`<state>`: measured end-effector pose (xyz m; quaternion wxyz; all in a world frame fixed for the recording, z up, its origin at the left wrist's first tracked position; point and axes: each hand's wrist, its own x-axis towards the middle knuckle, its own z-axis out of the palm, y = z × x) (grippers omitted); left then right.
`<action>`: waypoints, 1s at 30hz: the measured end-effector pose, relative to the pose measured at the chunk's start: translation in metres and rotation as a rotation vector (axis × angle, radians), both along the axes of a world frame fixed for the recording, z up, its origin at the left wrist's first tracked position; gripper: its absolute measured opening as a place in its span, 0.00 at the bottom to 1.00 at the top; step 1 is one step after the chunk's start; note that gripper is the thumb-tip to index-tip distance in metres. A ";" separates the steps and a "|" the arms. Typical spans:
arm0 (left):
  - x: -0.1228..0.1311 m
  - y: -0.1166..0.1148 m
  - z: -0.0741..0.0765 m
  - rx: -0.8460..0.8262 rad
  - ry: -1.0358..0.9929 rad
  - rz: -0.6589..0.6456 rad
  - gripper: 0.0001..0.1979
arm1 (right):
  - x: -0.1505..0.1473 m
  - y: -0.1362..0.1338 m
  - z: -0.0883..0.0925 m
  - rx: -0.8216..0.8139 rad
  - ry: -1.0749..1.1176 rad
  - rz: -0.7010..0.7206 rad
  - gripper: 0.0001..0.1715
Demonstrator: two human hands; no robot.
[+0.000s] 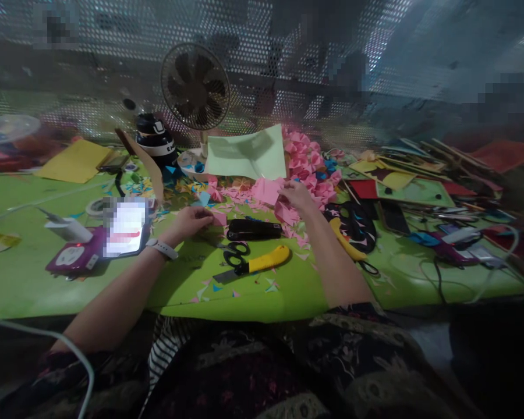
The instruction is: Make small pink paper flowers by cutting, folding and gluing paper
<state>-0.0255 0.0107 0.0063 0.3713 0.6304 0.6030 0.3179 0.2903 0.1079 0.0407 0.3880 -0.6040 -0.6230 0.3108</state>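
My left hand [196,221], with a white band on its wrist, pinches a small pink paper piece [219,219] over the green table. Farther forward, my right hand [293,195] has its fingers closed on the edge of a larger pink paper sheet [267,191]. Between the two forearms lie a black stapler [254,229], black-handled scissors [236,254] and a yellow utility knife [268,259] with its blade out. A heap of folded pink paper pieces [303,152] rises behind my right hand.
A fan [196,87] stands at the back beside a dark bottle [156,142] and a pale green sheet [247,154]. A lit phone [126,228] leans on a purple device [76,256] at left. Card pieces [413,195] and a yellow-handled tool [347,240] lie at right.
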 end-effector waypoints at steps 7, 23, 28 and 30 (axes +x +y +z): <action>0.002 0.001 -0.001 0.067 0.038 0.054 0.14 | 0.004 -0.005 0.001 0.106 -0.309 -0.152 0.16; 0.009 -0.004 0.003 0.158 0.175 0.068 0.09 | -0.071 -0.007 0.044 0.151 -0.689 0.511 0.15; 0.011 -0.004 -0.002 0.229 0.207 0.058 0.11 | -0.107 0.025 0.035 0.144 -0.921 0.645 0.20; 0.013 -0.004 -0.004 0.250 0.245 0.045 0.12 | -0.117 0.034 0.029 0.160 -1.018 0.685 0.21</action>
